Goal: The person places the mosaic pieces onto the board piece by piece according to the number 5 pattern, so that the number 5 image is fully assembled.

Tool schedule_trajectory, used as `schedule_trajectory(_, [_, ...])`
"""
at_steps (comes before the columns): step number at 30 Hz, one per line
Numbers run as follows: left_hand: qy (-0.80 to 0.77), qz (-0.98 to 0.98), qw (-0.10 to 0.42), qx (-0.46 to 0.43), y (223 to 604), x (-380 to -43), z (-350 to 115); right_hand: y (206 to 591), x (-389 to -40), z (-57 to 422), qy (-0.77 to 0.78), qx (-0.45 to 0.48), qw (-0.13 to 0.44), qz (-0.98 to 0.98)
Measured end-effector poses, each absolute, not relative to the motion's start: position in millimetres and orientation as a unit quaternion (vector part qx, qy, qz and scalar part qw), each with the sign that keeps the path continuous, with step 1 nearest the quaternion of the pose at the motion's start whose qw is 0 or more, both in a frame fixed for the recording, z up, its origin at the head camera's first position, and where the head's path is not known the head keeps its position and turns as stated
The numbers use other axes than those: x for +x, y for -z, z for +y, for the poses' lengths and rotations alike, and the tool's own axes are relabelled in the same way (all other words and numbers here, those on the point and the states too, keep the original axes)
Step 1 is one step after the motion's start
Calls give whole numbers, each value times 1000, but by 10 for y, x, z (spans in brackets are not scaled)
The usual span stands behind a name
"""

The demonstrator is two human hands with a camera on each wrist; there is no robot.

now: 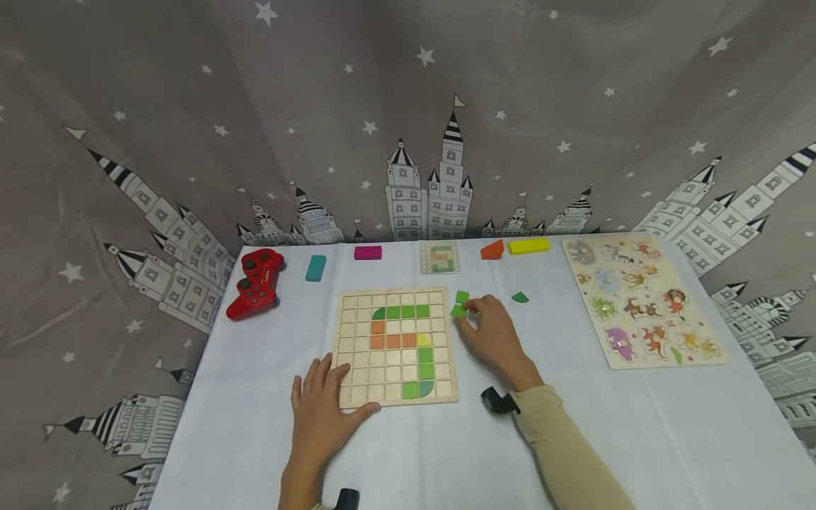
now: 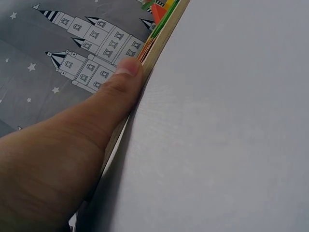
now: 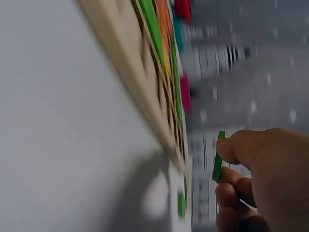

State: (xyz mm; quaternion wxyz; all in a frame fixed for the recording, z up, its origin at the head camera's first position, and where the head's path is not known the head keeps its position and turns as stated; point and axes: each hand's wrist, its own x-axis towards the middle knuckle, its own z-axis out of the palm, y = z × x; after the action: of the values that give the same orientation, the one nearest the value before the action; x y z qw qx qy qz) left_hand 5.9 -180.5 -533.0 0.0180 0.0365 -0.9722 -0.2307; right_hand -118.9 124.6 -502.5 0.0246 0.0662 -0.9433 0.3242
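A wooden grid board (image 1: 357,358) lies on the white table with green, orange and yellow tiles set in some cells. My left hand (image 1: 321,411) rests at its lower left corner, fingers spread; the thumb (image 2: 126,72) touches the front edge. Just right of the board, my right hand (image 1: 494,336) pinches a thin green tile (image 3: 218,157) between thumb and fingertips, raised off the table in the right wrist view. Another green tile (image 1: 462,296) lies close by. Further right is a dark green rounded piece (image 1: 520,297).
Behind the board lies a small pattern card (image 1: 439,257). Along the back are teal (image 1: 315,268), magenta (image 1: 367,253), orange (image 1: 492,250) and yellow blocks (image 1: 528,246). A red game controller (image 1: 257,283) is at left, an animal puzzle board (image 1: 637,301) at right.
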Motion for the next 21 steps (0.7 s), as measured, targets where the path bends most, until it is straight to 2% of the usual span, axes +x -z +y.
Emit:
schedule_trajectory(6, [237,-970,41,19,5318,65,-1813,5005,-551,734,-311,217,18,-925])
schedule_trajectory(10, [246,-968,43,16,5295,42,-1814,5019,-338,498,-259,285,22,-923])
schedule_trajectory(15, [249,-968,19,24,5296,46,-1819,5079,-259,413,-203,291,28,-935])
schedule_trajectory(21, [241,-970,17,25,5316,64,-1855,5105,-250,400,-225,281,21,-933])
